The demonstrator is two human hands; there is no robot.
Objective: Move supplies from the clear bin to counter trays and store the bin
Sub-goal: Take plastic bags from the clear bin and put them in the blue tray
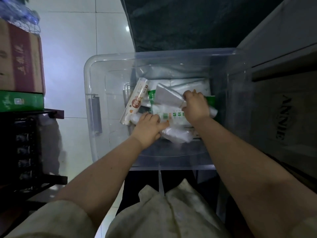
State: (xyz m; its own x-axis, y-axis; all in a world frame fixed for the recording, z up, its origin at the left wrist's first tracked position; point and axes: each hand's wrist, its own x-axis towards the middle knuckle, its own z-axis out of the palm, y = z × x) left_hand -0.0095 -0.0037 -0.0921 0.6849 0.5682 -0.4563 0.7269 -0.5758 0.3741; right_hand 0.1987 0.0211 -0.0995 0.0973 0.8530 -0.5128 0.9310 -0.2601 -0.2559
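Clear bin (96, 79) holds packets; left grip (147, 128) and right grip (195, 107) each clutch one.

Embossed capitals reading what appears to be "ANNIE" run sideways down the dark panel (281, 115) at the right edge of the view, the only wording that can be made out. White characters cross the red band of the cardboard carton (20, 57) at left, too blurred to read. The printed roll (135, 102) and the green-and-white packet (169, 114) inside the clear bin (89, 73) carry small print and coloured squares, none of it legible.
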